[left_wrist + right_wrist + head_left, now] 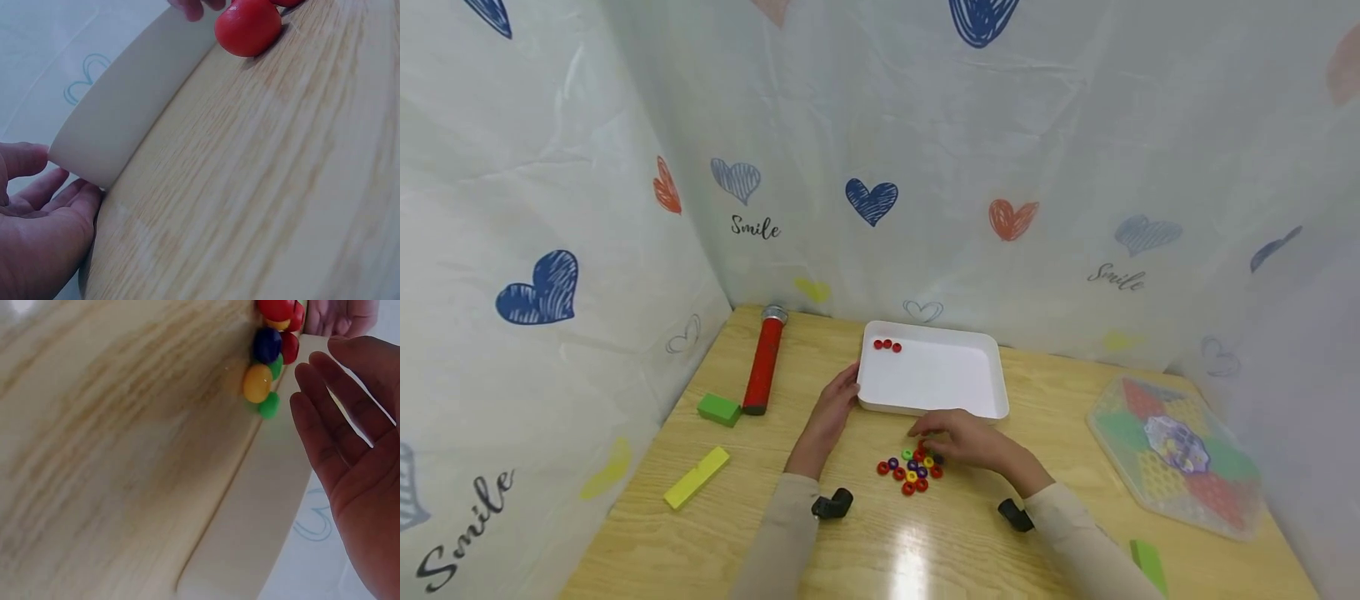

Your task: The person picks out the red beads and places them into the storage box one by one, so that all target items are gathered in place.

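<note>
A shallow white tray (936, 371) lies at the back of the table with three red beads (887, 344) in its far left corner. At its left side my left hand (835, 408) holds the edge; in the left wrist view the thumb of that hand (47, 231) is at the rim and the fingers are against the outer wall. In front of the tray lies a loose cluster of small round beads (912, 477) in red, yellow, green and dark blue. My right hand (966, 437) is over the cluster's right edge. In the right wrist view its fingers (331, 419) are loosely extended, with no bead visible between them.
On the left are a red tube with a silver end (763, 367), a green block (719, 409) and a yellow block (697, 477). To the right lie a clear case with coloured pieces (1176, 450) and another green block (1147, 567). Heart-printed sheeting (872, 200) surrounds the table.
</note>
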{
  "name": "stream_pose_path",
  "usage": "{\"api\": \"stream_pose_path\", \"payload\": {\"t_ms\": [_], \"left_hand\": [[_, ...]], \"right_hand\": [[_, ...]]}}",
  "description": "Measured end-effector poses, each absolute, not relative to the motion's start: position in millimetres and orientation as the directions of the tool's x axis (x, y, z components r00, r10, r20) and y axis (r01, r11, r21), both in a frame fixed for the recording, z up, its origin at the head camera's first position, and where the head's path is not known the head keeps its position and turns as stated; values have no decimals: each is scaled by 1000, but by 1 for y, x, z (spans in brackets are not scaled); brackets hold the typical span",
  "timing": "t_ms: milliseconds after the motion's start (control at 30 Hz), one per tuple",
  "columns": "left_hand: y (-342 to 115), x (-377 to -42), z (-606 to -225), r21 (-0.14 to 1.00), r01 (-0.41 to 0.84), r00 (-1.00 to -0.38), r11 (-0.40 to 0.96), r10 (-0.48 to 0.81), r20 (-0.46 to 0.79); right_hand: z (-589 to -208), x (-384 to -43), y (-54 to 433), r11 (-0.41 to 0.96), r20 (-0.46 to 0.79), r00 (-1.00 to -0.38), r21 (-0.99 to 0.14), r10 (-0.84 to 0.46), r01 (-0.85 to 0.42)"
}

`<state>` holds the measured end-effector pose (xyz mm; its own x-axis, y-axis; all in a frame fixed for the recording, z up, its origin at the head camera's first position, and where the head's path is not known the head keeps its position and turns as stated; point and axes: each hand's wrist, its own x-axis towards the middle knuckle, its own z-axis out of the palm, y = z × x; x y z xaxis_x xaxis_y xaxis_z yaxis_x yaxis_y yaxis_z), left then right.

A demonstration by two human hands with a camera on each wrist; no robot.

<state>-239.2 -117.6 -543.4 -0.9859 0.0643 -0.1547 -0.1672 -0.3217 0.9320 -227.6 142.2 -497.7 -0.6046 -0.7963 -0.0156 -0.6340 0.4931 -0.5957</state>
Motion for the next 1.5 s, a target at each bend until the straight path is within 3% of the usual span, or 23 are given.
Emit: {"api": "stream_pose_path", "payload": {"t_ms": [333, 500, 967, 1500], "left_hand": [[-116, -240, -542, 935, -172, -985, -309, 60, -161], [-117, -239, -541, 935, -166, -986, -312, 61, -155], [-115, -242, -543, 929, -174, -985, -325, 47, -168], [-117, -237, -541, 917, -155, -988, -367, 59, -143]], "right_hand": [[-504, -220, 143, 509, 10, -583, -477, -812, -717], [-505, -217, 143, 541, 10, -611, -454, -792, -708], [-514, -214, 161, 519, 69, -631, -504, -772, -690], [-510, -205, 153, 563, 33, -666, -505, -745, -655]]}}
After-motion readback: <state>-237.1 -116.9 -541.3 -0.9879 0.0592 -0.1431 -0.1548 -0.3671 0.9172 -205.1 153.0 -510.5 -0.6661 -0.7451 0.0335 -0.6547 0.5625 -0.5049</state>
